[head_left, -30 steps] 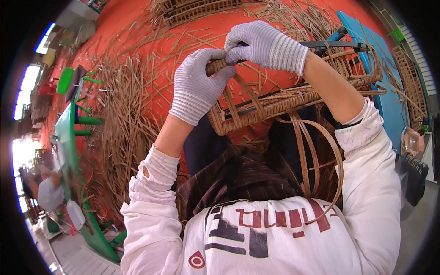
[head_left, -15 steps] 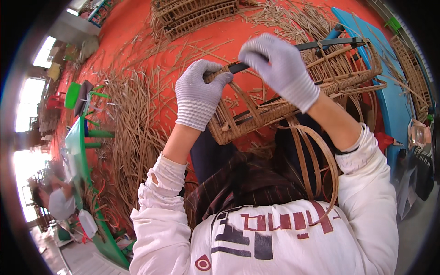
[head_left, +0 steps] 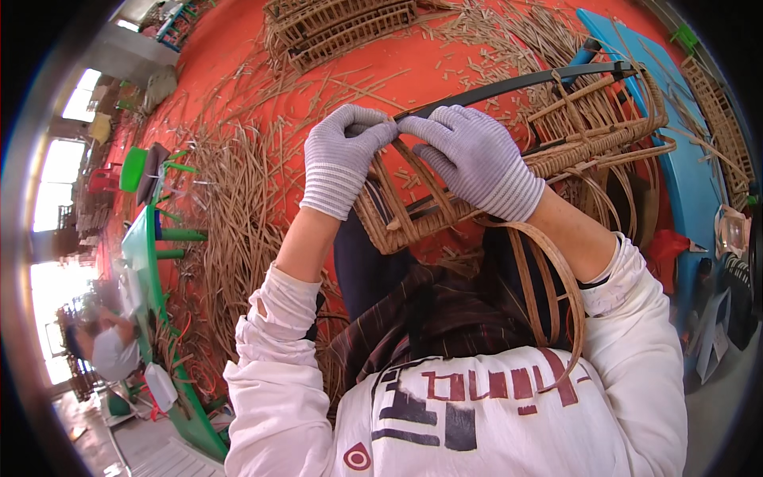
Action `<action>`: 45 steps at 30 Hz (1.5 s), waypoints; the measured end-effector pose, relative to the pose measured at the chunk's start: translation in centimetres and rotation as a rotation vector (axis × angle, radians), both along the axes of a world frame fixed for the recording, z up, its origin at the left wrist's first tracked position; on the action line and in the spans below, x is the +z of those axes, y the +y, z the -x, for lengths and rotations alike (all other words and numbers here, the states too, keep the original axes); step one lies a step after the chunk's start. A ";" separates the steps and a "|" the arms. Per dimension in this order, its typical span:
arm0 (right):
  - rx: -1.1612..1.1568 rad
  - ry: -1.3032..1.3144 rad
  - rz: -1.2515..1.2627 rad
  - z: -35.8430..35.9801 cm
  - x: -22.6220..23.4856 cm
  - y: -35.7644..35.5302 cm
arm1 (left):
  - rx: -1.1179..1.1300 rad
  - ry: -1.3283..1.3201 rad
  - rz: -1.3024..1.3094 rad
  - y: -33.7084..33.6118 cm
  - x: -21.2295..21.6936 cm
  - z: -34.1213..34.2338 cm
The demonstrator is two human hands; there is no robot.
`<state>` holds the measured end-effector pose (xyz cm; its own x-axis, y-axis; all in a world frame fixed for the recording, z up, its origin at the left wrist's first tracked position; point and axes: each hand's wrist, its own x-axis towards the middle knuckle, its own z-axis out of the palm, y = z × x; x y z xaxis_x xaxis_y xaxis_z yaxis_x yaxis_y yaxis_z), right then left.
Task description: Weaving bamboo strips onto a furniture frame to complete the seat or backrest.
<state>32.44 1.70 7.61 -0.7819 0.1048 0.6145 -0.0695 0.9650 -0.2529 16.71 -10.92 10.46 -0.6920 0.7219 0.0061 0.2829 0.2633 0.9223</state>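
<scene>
A partly woven wicker basket (head_left: 584, 141) with a dark flat bar (head_left: 501, 88) along its far side lies tilted across my lap. At its left corner my gloved left hand (head_left: 338, 159) pinches the frame between thumb and fingers. My right hand (head_left: 481, 163), in a matching striped glove, is closed with its fingertips against the left ones at the bar's end. Whatever lies between the right fingertips is hidden. Wicker uprights run down from this corner to the woven lower edge. Long loose wicker strips (head_left: 574, 290) loop from the basket over my lap.
Cut wicker strips (head_left: 230, 175) litter the red floor (head_left: 318, 87). More woven baskets (head_left: 342, 28) stand at the far side. A blue board or tabletop (head_left: 687, 183) rises on the right. On the left, another person (head_left: 115, 350) is beyond a green table (head_left: 147, 270).
My right hand has come down and left from above the dark bar to meet my left hand at the corner. The left hand stays at about the same place.
</scene>
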 end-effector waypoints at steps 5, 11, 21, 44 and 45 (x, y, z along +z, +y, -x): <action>0.000 -0.020 -0.048 -0.2 0.3 -0.2 | -0.033 -0.035 0.036 0.0 0.7 0.2; -0.008 -0.065 -0.147 -0.2 0.6 -0.5 | -0.057 -0.031 0.032 0.2 0.1 1.2; -0.095 -0.154 -0.289 0.2 1.2 -0.7 | -0.284 0.141 0.241 1.5 1.2 4.9; -0.155 -0.161 -0.182 -0.5 0.6 -1.2 | -0.575 0.331 0.808 6.0 6.1 3.8; -0.122 -0.140 -0.129 -0.5 0.5 -0.9 | -0.599 0.393 0.827 6.1 6.1 3.8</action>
